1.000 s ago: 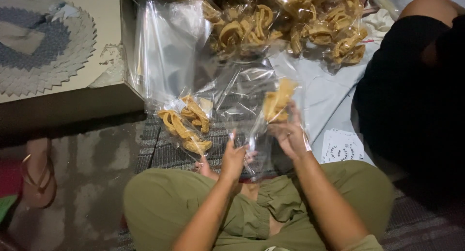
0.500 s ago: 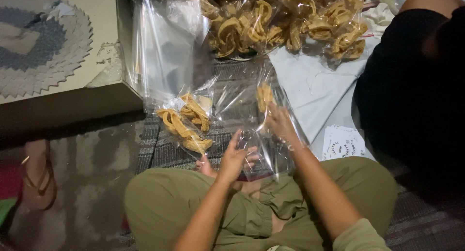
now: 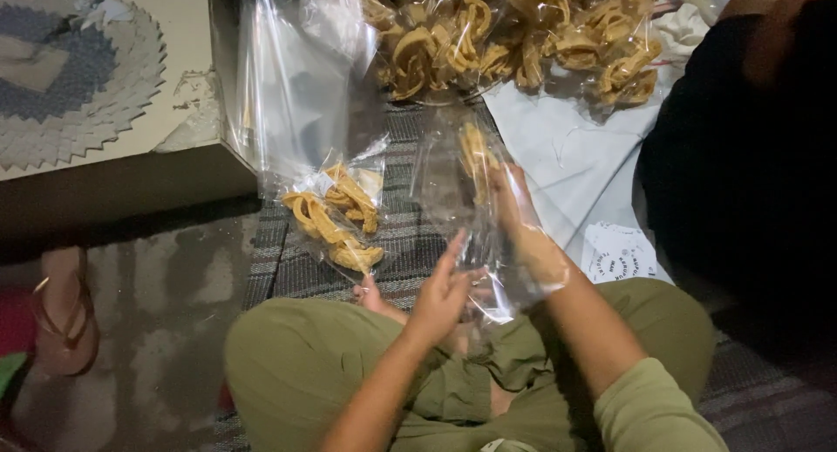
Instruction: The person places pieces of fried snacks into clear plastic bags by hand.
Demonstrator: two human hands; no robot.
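Right hand point(image 3: 514, 212) deep inside clear plastic bag point(image 3: 475, 234), fingers closed on yellow snack strips point(image 3: 475, 151). Left hand point(image 3: 440, 295) at bag mouth, grip pinching plastic edge. Bag upright above lap, over striped mat point(image 3: 401, 234). Filled snack bag point(image 3: 336, 217) lying just left. Heap of packed snacks point(image 3: 514, 42) beyond.

A filled clear packet of yellow twisted crackers point(image 3: 336, 221) is lying on a striped woven mat point(image 3: 410, 234), just left of the fingers. A heap of loose crackers under plastic point(image 3: 514, 38) is sitting beyond the fingertips. A brown sandal point(image 3: 63, 308) is resting well left. White paper point(image 3: 567, 156) is lying just right.
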